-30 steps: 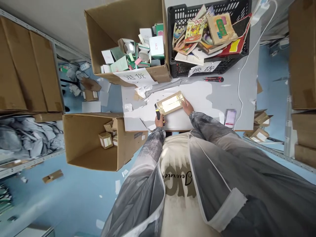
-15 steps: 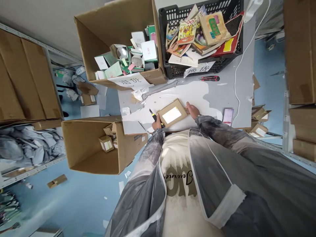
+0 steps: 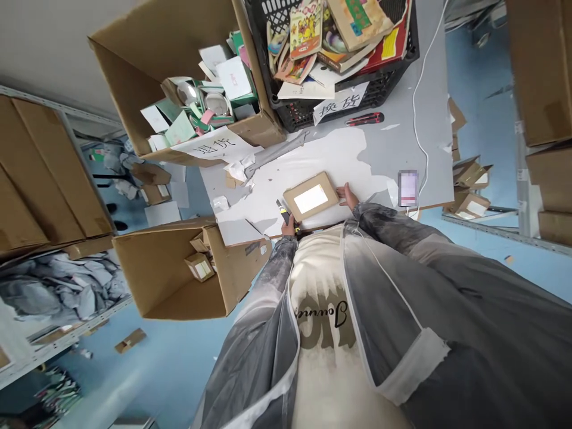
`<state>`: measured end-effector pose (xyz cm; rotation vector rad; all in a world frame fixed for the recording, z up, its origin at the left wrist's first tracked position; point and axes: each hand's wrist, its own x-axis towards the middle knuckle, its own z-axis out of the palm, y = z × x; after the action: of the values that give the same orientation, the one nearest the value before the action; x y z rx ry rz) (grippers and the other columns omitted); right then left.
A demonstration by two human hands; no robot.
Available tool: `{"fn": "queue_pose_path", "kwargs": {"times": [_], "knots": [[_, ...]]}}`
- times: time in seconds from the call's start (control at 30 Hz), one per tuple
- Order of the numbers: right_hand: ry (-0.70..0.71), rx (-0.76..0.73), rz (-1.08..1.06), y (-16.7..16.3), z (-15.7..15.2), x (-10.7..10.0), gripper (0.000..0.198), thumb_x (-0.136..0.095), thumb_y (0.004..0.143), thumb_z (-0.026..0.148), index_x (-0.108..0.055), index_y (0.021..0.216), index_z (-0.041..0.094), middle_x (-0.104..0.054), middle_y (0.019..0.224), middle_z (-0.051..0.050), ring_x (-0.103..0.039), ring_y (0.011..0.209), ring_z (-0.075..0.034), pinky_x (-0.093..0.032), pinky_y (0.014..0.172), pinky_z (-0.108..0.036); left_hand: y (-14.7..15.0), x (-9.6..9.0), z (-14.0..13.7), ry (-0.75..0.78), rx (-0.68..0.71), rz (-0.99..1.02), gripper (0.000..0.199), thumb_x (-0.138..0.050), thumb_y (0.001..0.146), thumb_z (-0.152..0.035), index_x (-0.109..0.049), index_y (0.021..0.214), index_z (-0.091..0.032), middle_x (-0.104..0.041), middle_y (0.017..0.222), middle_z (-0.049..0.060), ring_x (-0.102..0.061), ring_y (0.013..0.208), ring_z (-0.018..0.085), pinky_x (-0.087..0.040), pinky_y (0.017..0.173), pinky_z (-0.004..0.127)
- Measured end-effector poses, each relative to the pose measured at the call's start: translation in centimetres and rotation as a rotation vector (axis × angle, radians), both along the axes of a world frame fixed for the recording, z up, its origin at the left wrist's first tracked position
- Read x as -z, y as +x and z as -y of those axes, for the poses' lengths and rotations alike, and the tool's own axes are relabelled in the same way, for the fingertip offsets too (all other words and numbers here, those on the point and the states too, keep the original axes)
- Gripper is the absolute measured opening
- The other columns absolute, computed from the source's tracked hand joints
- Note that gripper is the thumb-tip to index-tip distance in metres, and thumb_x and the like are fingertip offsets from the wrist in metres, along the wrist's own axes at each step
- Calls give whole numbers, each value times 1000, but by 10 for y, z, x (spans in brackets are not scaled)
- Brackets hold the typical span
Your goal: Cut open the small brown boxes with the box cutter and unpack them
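A small flat cardboard box with a white label lies on the table before me. At its near left corner, my left hand is closed round a yellow and black box cutter, whose front end points up and left. My right hand is beside the box's right edge, fingers stretched and apart, holding nothing. Whether its fingertips touch the box, I cannot tell. A red and black box cutter rests farther back on the table.
Behind stand a large carton of small boxes and tins and a black crate of books. An open carton is at lower left. A phone and a white cable lie on the right. Paper scraps litter the table.
My right hand has opened its fingers and let go of the box's right edge. The view has turned and shifted. My left hand still holds the yellow and black box cutter.
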<state>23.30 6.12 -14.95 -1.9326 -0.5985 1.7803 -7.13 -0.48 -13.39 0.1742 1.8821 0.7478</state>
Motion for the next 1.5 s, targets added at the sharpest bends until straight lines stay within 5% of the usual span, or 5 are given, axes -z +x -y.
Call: {"fn": "queue_pose_path", "kwargs": {"times": [0.27, 0.6, 0.93, 1.13, 1.5], "knots": [[50, -126, 81, 5, 23, -27, 94, -25, 112, 102, -78, 107, 25, -77, 102, -15, -72, 108, -36, -65, 90, -47, -4, -22, -6, 95, -81, -56, 57, -83, 103, -77, -67, 103, -23, -75, 79, 0, -72, 65, 15, -68, 69, 31], [322, -251, 353, 3, 42, -44, 47, -90, 90, 62, -79, 118, 25, -77, 139, -16, -74, 131, -38, -62, 128, -59, -9, -52, -16, 117, 226, -176, 51, -80, 106, -73, -61, 103, -26, -76, 83, 0, -68, 59, 16, -59, 60, 30], [369, -52, 232, -19, 78, -30, 95, -86, 96, 81, -70, 173, 27, -69, 179, -13, -59, 172, -41, -44, 149, -59, -12, -97, -30, 451, 722, -122, 64, -81, 111, -62, -65, 162, -28, -79, 97, 1, -62, 58, 17, -53, 56, 29], [433, -45, 242, -27, 74, -36, 101, -80, 100, 87, -68, 178, 24, -68, 181, -14, -59, 173, -40, -43, 151, -51, 16, -89, -76, 646, 1226, -84, 55, -95, 104, -48, -84, 153, -24, -85, 143, 15, -82, 136, 39, -70, 104, 43], [524, -153, 353, -31, 85, -8, 84, -63, 113, 72, -60, 174, 15, -67, 174, -23, -62, 166, -39, -47, 148, -56, 39, -115, -76, 435, 1780, -585, 69, -71, 112, -24, -71, 180, -21, -78, 114, 17, -79, 99, 33, -58, 89, 36]]}}
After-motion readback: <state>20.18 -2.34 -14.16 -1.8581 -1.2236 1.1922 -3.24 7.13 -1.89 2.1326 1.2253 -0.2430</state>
